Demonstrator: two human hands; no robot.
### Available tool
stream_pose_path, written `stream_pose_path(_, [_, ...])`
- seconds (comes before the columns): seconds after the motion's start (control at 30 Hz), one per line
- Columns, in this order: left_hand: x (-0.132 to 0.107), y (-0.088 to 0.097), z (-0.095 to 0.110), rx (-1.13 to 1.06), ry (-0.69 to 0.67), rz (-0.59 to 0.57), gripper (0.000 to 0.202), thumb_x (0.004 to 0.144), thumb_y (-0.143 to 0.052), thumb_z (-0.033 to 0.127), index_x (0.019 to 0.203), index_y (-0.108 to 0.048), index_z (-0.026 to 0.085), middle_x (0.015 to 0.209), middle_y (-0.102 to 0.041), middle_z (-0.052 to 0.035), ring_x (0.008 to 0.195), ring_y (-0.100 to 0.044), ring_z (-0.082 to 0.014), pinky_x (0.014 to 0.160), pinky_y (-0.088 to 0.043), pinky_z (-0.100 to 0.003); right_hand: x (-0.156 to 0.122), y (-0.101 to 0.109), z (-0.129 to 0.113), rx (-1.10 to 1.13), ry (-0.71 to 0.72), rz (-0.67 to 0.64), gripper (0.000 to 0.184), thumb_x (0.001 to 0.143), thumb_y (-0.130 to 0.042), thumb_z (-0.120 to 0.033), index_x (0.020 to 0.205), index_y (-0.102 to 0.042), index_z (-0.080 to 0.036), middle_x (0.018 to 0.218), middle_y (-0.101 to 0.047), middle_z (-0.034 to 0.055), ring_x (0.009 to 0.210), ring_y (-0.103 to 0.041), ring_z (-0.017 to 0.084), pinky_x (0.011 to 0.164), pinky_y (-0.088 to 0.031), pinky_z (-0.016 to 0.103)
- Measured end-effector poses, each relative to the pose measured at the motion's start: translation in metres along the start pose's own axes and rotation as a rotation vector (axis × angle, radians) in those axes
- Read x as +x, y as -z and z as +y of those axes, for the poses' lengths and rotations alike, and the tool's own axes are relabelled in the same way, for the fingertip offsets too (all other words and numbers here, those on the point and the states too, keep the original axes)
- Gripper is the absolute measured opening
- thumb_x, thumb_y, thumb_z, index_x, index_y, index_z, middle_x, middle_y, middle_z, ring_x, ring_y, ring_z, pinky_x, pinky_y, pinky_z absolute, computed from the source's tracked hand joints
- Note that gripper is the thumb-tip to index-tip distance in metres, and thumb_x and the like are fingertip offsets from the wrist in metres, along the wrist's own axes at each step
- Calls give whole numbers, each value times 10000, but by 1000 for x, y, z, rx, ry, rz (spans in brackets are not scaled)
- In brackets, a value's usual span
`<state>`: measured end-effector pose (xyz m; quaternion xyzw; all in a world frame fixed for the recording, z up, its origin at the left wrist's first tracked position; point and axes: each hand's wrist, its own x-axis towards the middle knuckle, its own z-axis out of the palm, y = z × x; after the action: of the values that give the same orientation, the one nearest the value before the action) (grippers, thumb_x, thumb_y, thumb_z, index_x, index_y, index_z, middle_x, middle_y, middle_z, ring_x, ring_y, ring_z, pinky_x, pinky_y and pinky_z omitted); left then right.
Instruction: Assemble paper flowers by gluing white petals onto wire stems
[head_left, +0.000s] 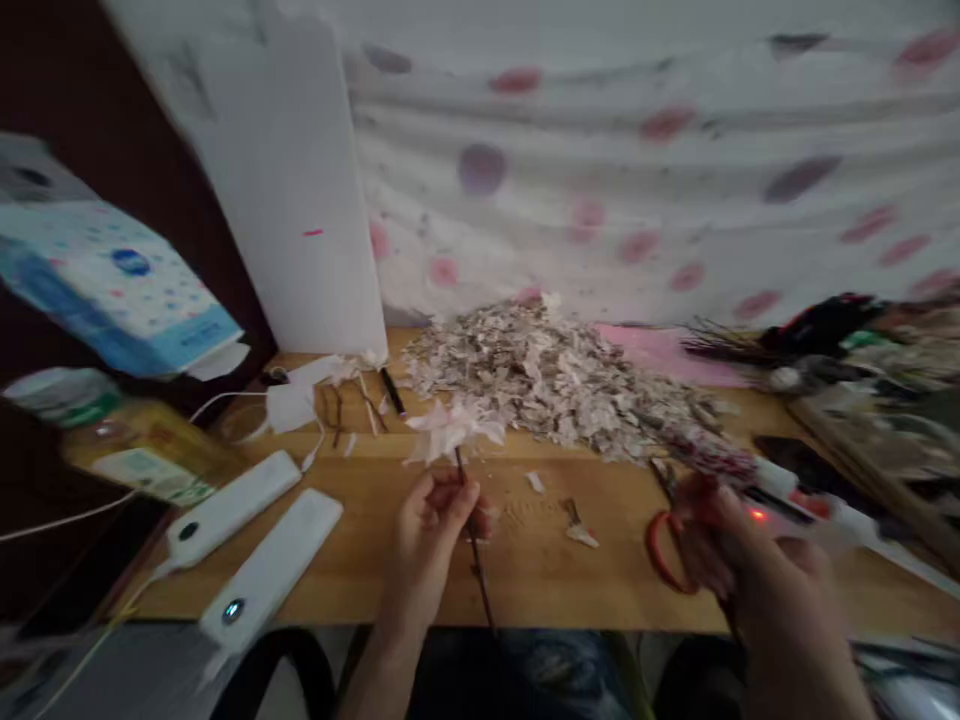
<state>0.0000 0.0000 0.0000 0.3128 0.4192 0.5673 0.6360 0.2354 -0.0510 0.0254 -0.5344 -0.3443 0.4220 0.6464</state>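
My hands are well apart, with open wood between them. My left hand [427,540] is closed around a dark stem [474,545], and my right hand [772,590] is blurred over red-handled scissors [664,555], so I can't tell whether it's gripping them. The wooden tabletop [540,570] ends in a straight front edge just below my hands, and the stem's lower end reaches past that edge. On my left, two white oblong devices [229,505] lie angled beside the open patch. Behind it, a wide heap of pale shredded petals [555,380] spreads toward a spotted cloth backdrop [600,150]. The stem sits just above my left fist in a ragged, pale pink flower head [454,428], its thin petals splayed outward. The flower is over the table, just in front of the heap and not touching it. The stem's long axis runs nearly upright, tilted so the flower end leans away from me and slightly left.
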Motion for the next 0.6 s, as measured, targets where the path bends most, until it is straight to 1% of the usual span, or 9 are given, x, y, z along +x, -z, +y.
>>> stream_pose_path(0.1, [-1,-6,-7,-92,53,-70,445,651,-925,418,797,-587,169,607,-694,43,515,-632,-82,504,-527,-168,-2,-7,1,28,-25,-37,473,766,-783,-616,718,-604,-181,490,-395,-80,359,-204,20,366,-185,155])
stream_pose_path(0.17, [1,-11,-10,-157,106,-110,468,616,-946,414,773,-579,168,607,-703,38,502,-632,-79,496,-530,-160,-4,-9,4,52,-57,-79,484,757,-780,-636,727,-607,-185,510,-408,-81,366,-161,15,363,-155,163])
stream_pose_path(0.23, [4,-17,-12,-223,163,-127,496,563,-972,406,759,-590,156,619,-728,19,479,-634,-73,481,-530,-148,-7,-8,8,65,-98,-134,485,777,-751,-653,732,-616,-190,486,-383,-87,366,-136,24,358,-140,179])
stream_pose_path(0.3, [7,-22,-12,-295,223,-123,511,510,-993,388,738,-607,143,618,-741,8,457,-641,-74,465,-536,-142,-13,-7,13,28,-107,-165,505,813,-692,-687,721,-611,-196,440,-338,-91,359,-148,47,364,-140,204])
stream_pose_path(0.33, [8,-24,-12,-338,256,-125,510,488,-1001,374,725,-615,139,611,-741,10,453,-648,-78,462,-543,-141,-17,-7,15,-11,-90,-157,513,830,-663,-698,723,-612,-200,422,-319,-90,357,-170,61,375,-147,217])
stream_pose_path(0.4, [7,-26,-12,-440,324,-150,483,475,-1006,338,707,-634,135,600,-738,22,462,-665,-83,468,-560,-139,-25,-10,17,-93,-4,-102,497,847,-647,-696,775,-637,-205,455,-406,-58,369,-241,79,400,-177,240])
stream_pose_path(0.47, [4,-25,-11,-551,395,-199,426,497,-1001,289,711,-666,136,600,-736,35,479,-680,-83,484,-576,-137,-33,-15,17,-172,117,-72,477,841,-665,-692,815,-673,-215,541,-506,-25,395,-325,92,414,-225,258])
stream_pose_path(0.53, [-3,-25,-10,-666,485,-255,359,540,-987,243,741,-707,139,609,-737,47,511,-700,-82,505,-588,-135,-36,-20,16,-265,224,-109,501,819,-668,-727,814,-707,-227,601,-554,-9,418,-388,103,418,-267,271])
stream_pose_path(0.6, [-11,-24,-8,-779,578,-297,298,592,-965,206,771,-734,146,624,-739,60,546,-714,-71,548,-599,-130,-36,-26,14,-383,310,-158,555,799,-636,-788,792,-719,-239,580,-545,-15,438,-437,119,437,-307,280])
